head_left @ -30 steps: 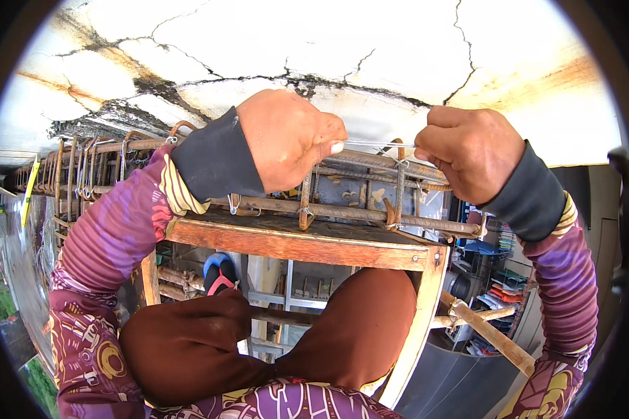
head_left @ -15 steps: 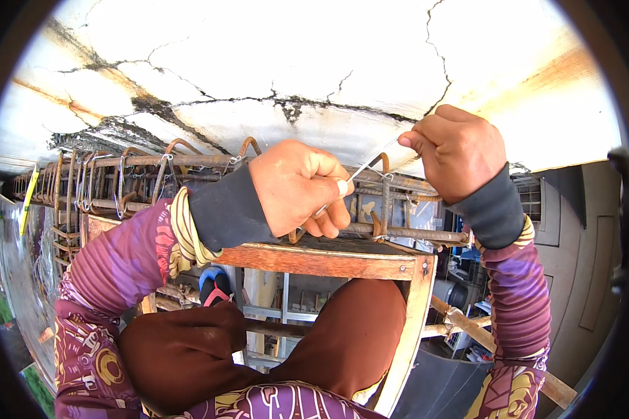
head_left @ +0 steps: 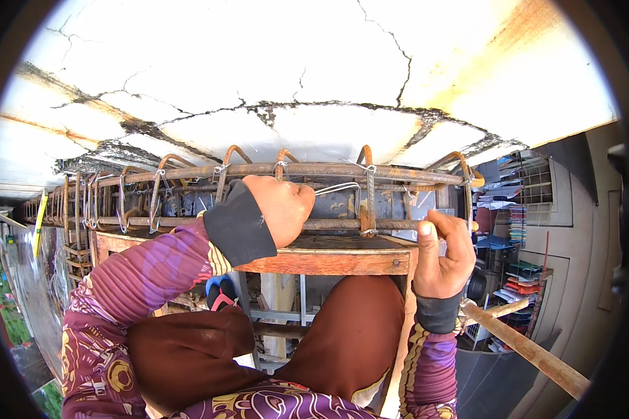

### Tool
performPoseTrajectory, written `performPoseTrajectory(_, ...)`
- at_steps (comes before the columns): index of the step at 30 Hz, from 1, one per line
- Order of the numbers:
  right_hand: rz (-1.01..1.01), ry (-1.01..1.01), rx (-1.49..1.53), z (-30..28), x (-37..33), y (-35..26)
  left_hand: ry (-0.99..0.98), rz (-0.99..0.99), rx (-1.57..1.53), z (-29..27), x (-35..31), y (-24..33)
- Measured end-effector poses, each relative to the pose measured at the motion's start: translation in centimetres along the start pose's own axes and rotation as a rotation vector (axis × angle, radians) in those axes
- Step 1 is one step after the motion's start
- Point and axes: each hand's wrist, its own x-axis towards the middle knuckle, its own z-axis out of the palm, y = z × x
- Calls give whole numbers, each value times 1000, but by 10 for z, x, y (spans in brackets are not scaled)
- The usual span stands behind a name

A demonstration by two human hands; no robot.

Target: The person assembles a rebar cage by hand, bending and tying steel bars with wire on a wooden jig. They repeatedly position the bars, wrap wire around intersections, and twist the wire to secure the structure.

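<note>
A folded loop of thin pale tie wire (head_left: pixel 337 187) sticks out to the right from my left hand (head_left: pixel 281 208), which is closed around it with the fingers turned out of sight. That hand hovers over the rusty rebar cage (head_left: pixel 223 170), close to its stirrups. The loop reaches toward a stirrup (head_left: pixel 369 195) that has wire ties at its top and bottom. Beside the right end of the lower bar, my right hand (head_left: pixel 446 255) is raised with fingers half curled and apart. I see nothing held in it.
Behind the cage rises a cracked, stained white concrete surface (head_left: pixel 258 63). A wooden frame (head_left: pixel 321 262) runs in front, over my bent legs. Round poles (head_left: pixel 531 349) and stacked coloured items (head_left: pixel 521 272) are at the right. A yellow strip (head_left: pixel 40 216) stands at far left.
My right hand has let go of the wire stretched between both hands and dropped down toward the lower bar. My left hand has lowered slightly leftward, still with the wire. The view has shifted right.
</note>
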Motion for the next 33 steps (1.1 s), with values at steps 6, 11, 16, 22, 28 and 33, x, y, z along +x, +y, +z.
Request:
performPoseTrajectory(6,122,89,35,6,-49,29,-221,9,128,9,33,17)
performPoseTrajectory(11,223,135,241,5,-62,39,-438,-91,62,16,63,25)
performPoseTrajectory(16,113,112,209,0,-58,39,-613,-269,-12,55,86,18)
performPoseTrajectory(22,128,126,273,-4,-60,38,-728,-170,136,116,92,-5)
performPoseTrajectory(28,110,130,298,-5,-61,39,-1062,176,331,145,122,-22)
performPoseTrajectory(33,119,156,293,-7,-63,47,-492,-1122,-1013,132,113,-1)
